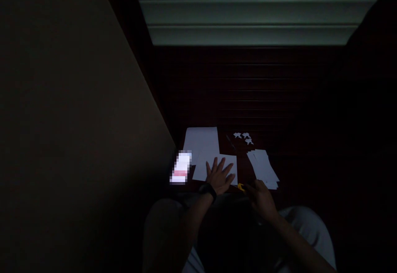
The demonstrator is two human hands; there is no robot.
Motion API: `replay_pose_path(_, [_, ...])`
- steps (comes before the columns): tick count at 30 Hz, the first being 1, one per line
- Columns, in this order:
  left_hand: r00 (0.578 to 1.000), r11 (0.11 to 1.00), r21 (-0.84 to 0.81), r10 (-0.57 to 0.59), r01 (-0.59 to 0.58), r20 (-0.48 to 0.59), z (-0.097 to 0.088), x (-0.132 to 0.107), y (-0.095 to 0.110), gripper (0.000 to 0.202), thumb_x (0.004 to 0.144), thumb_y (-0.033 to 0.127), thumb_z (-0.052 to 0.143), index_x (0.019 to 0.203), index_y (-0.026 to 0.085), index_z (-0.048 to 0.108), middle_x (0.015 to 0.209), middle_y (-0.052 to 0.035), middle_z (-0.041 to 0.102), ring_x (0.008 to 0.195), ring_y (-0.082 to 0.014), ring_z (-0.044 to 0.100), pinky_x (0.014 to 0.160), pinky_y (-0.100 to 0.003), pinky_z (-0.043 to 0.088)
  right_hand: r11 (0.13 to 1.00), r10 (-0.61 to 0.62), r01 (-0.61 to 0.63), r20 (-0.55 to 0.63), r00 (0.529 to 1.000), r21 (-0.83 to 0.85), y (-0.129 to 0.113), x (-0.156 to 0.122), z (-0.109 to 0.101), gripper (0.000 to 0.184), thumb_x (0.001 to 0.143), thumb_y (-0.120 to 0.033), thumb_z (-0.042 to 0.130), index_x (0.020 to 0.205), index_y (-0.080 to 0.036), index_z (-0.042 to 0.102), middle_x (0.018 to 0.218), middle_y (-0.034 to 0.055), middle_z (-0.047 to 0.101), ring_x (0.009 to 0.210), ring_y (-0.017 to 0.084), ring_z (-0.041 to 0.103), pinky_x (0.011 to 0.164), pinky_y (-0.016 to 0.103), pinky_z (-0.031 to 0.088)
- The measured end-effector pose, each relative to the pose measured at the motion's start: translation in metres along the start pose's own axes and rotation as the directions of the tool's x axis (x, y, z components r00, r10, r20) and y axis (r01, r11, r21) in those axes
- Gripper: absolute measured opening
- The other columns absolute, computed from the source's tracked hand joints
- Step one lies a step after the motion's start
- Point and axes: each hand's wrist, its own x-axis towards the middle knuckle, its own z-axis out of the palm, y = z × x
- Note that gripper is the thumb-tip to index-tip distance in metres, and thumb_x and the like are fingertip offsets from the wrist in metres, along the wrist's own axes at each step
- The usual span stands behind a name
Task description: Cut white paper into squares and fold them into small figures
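Observation:
My left hand (218, 177) presses flat on a white sheet of paper (199, 172), fingers spread, near the front edge of a dark table. Just right of it, my right hand (261, 198) is closed around a yellow tool (241, 187) that looks like a cutter. The yellow end is at the sheet's lower right corner; dimness and my fingers hide the rest of the tool. I cannot make out a blade.
Behind lies a larger white sheet (201, 140), and a lit phone (180, 167) with a blurred screen sits at left. A stack of papers (262, 165) is at right. Further back are a dark pen-like item (230, 141) and small white paper pieces (248, 141). A wall (124, 111) borders the left.

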Motion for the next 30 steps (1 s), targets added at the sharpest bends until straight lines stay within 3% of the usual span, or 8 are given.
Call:
replay_pose_path(5, [0.999,0.999,0.031,0.036,-0.035,-0.023,-0.012,-0.003,-0.026,0.045,0.088,0.046,0.032,0.132,0.038,0.035,0.145,0.0048,0.025,0.135,-0.0279,0.007,0.106,-0.056,0.000,1.000,-0.012,0.012,-0.004,1.000,0.006,0.000,0.000,0.003,0.035,0.084,-0.018,0.048,0.117,-0.024,0.055,0.089,0.0086,0.051,0.086,0.024,0.047,0.074,0.035,0.037])
replay_pose_path(9, [1.000,0.999,0.037,0.019,-0.019,-0.006,-0.008,-0.010,-0.038,0.045,0.087,0.048,0.032,0.132,0.040,0.035,0.144,0.0055,0.026,0.134,-0.0280,0.009,0.106,-0.056,0.002,1.000,-0.019,0.019,-0.013,1.000,0.001,-0.002,0.002,0.005,0.036,0.083,-0.019,0.048,0.118,-0.024,0.054,0.091,0.0089,0.051,0.087,0.024,0.047,0.074,0.035,0.037])
replay_pose_path(30, [1.000,1.000,0.030,-0.002,0.002,0.006,-0.004,-0.011,-0.039,0.046,0.087,0.050,0.032,0.132,0.041,0.035,0.144,0.0069,0.026,0.135,-0.0280,0.008,0.106,-0.056,0.001,0.999,-0.026,0.025,-0.021,0.999,-0.046,-0.012,-0.002,0.013,0.042,0.080,-0.016,0.048,0.120,-0.026,0.054,0.088,0.0092,0.050,0.083,0.025,0.045,0.071,0.037,0.035])
